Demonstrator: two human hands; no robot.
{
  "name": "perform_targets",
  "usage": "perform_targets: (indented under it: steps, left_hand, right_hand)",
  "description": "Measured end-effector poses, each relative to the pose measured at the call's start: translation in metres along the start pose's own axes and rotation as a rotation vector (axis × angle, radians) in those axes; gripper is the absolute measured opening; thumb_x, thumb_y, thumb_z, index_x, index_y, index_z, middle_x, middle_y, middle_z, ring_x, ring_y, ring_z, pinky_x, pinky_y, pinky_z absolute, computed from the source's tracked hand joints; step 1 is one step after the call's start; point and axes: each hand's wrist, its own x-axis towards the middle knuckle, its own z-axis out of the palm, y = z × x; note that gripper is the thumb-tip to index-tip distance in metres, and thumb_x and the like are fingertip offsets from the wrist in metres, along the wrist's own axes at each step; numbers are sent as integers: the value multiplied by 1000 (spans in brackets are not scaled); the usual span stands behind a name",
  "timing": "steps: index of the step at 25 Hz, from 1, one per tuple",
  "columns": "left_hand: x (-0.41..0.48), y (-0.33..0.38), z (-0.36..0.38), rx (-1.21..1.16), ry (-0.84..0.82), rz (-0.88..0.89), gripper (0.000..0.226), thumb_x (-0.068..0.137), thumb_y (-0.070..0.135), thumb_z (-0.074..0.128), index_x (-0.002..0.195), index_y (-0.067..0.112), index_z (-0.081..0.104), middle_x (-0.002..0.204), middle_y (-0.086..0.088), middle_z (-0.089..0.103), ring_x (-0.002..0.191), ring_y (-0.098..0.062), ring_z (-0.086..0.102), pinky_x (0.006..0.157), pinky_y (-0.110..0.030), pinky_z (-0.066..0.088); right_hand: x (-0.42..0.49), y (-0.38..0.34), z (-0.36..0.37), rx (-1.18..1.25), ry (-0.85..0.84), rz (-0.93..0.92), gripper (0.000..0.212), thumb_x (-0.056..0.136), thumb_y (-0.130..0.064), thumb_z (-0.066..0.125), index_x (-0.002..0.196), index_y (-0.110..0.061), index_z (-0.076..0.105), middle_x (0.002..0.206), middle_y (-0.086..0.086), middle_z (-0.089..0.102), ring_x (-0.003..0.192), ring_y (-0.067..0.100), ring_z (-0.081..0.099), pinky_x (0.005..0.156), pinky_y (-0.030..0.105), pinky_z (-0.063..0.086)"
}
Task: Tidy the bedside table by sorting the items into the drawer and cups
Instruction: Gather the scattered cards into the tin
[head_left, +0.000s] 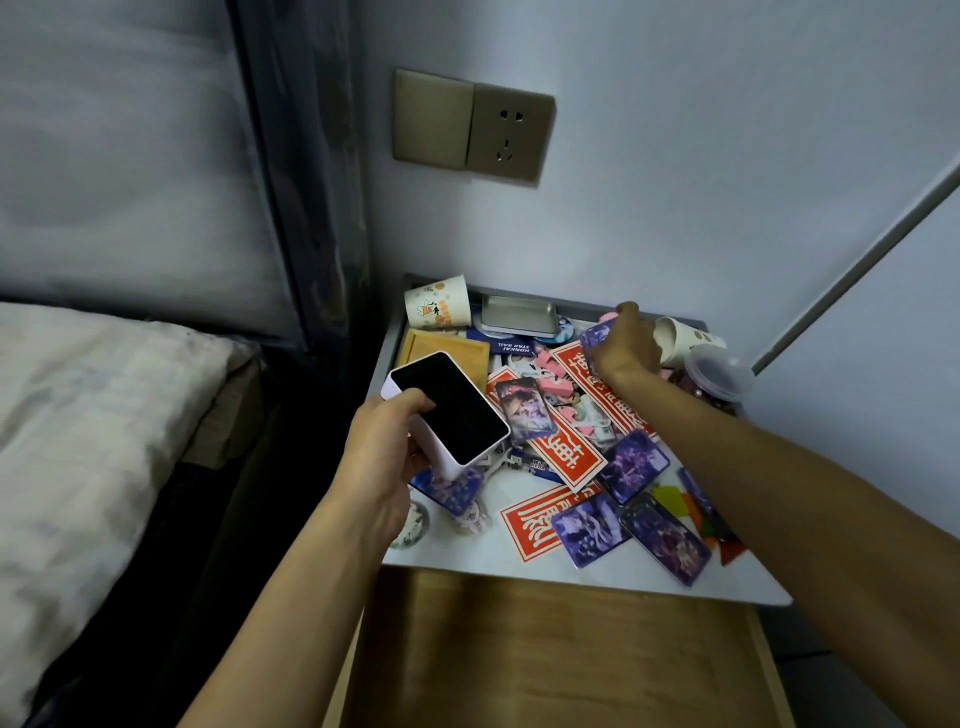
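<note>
Messy table (467, 545), bed (78, 415) at 9 o'clock, socket (511, 135) at 12, open drawer (561, 649) at 6; left hand (384, 452) grips a box (452, 410), right hand (623, 348) grips a card (596, 332) by the tipped cup (685, 340).

Left hand (387, 447) gripping white box (452, 410), right hand (623, 345) pinching purple card (596, 334)

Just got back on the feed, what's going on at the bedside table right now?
A person is partway through tidying. The left hand holds a white box with a black top over the table. The right hand reaches to the back and grips a purple card beside a tipped cup. An upright cup stands at the back left. The drawer below is open, showing bare wood. Cards, red stickers and pink clips cover much of the table.
</note>
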Motion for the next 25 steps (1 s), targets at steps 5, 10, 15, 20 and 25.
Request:
perform_targets:
  steps: [5, 10, 15, 20, 25]
  left_hand:
    - [-4, -1, 0, -7, -4, 1, 33, 93, 9, 54, 125, 3, 55, 107, -19, 66, 94, -30, 65, 76, -37, 53]
    - [-13, 0, 8, -18, -92, 4, 16, 97, 20, 55, 111, 12, 60, 94, -8, 67, 75, -19, 65, 62, -28, 52]
    - [-22, -3, 15, -30, -140, -40, 19, 96, 21, 57, 110, 9, 61, 83, -6, 72, 66, -16, 69, 59, -26, 56]
    - [-21, -1, 12, 10, -134, -44, 21, 94, 10, 59, 114, 6, 62, 78, -5, 74, 63, -15, 69, 54, -24, 56]
    - [-20, -2, 11, -11, -105, -14, 28, 93, 7, 58, 121, 0, 60, 88, -11, 73, 61, -16, 69, 54, -25, 56]
  right_hand:
    - [-49, -15, -52, 491, -68, -24, 56, 94, -4, 57, 141, -21, 33, 114, 5, 51, 90, 19, 56, 65, 23, 47]
    - [-133, -34, -92, 962, -644, -63, 42, 89, 2, 62, 126, -15, 50, 108, 8, 70, 87, 22, 72, 64, 29, 59]
    - [-158, -49, -84, 826, -761, -140, 36, 90, -2, 63, 121, -16, 53, 104, 4, 71, 75, 10, 72, 52, 21, 53]
    - [-161, -53, -83, 775, -720, -146, 31, 95, -4, 58, 122, -17, 54, 103, 1, 71, 75, 8, 71, 52, 20, 52]
    - [-165, -51, -76, 679, -710, -180, 23, 99, -10, 49, 119, -19, 55, 106, 4, 71, 89, 19, 72, 78, 40, 59]
